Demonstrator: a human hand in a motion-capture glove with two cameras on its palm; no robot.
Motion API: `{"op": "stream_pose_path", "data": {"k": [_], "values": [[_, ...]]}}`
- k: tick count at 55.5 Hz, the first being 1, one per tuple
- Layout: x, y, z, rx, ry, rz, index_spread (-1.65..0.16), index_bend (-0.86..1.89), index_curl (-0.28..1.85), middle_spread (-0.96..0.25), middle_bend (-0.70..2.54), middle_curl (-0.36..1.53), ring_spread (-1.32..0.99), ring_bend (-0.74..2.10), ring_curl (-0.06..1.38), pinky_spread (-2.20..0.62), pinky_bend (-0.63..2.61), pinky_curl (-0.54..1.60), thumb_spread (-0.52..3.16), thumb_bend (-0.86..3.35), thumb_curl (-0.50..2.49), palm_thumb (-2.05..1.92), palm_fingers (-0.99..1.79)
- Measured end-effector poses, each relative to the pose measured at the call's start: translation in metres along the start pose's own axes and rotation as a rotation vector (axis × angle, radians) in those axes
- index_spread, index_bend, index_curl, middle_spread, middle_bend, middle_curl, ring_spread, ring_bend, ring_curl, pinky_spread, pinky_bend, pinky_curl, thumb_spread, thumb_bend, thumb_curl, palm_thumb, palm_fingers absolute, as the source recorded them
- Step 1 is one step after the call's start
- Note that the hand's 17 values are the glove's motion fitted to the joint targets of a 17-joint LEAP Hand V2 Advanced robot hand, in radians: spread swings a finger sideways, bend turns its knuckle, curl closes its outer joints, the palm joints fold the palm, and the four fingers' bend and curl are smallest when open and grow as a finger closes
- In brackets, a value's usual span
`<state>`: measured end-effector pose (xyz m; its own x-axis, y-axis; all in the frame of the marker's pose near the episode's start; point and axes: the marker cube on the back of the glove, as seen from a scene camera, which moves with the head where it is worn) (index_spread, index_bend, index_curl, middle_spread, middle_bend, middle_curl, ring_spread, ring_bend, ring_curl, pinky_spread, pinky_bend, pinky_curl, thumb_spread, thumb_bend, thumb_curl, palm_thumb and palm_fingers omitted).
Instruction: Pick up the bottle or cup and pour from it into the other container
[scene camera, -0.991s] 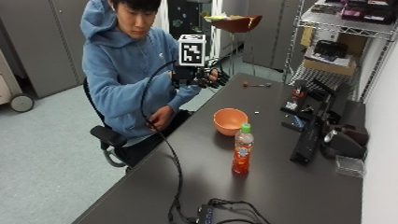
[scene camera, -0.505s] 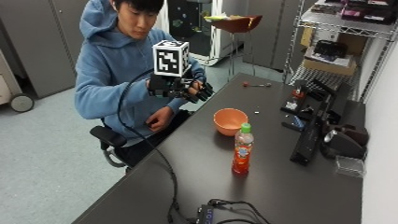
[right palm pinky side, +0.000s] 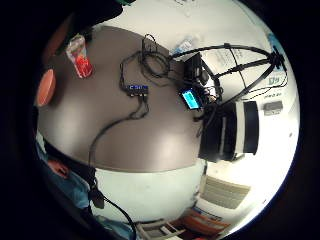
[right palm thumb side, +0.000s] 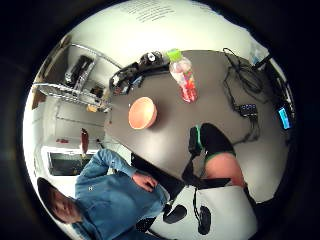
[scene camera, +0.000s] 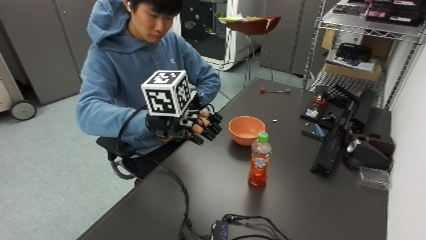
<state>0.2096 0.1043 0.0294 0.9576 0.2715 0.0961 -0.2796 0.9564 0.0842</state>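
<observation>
An orange-drink bottle (scene camera: 259, 160) with a green cap stands upright on the dark table (scene camera: 200, 200). Just behind it sits an empty orange bowl (scene camera: 246, 129). My gloved right hand (scene camera: 196, 127) hovers over the table's left edge, to the left of the bowl, with its fingers relaxed and nothing in them. The thumb side palm view looks down on the bottle (right palm thumb side: 184, 77) and the bowl (right palm thumb side: 142, 112) from a distance. The little finger side palm view has the bottle (right palm pinky side: 80, 56) and the bowl (right palm pinky side: 46, 87) at its rim. The bare left hand (right palm thumb side: 145, 181) rests by the person's lap.
Black equipment (scene camera: 333, 140) lines the table's right side beside a wire shelf (scene camera: 359, 50). A small box with cables (scene camera: 226, 230) lies at the near edge, and a cable (scene camera: 176, 185) runs from it to the glove. A small red-handled tool (scene camera: 273, 91) lies at the far end.
The gloved hand has come down from chest height to just over the table's left edge. Bottle and bowl have not moved.
</observation>
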Motion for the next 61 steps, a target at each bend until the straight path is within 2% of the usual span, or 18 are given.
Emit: {"op": "stream_pose_path", "data": {"k": [26,61], "values": [[0.046,-0.032,0.061,0.081,-0.313,0.052,-0.28,0.10,0.20,0.08,0.23,0.34,0.09,0.42,0.30,0.26,0.41,0.36,0.95,-0.04,0.44,0.66,0.18],[0.002,-0.093,0.131,0.048,-0.503,-0.004,-0.28,0.11,0.19,0.09,0.23,0.35,0.10,0.45,0.30,0.26,0.42,0.36,0.94,-0.03,0.39,0.62,0.17]]}}
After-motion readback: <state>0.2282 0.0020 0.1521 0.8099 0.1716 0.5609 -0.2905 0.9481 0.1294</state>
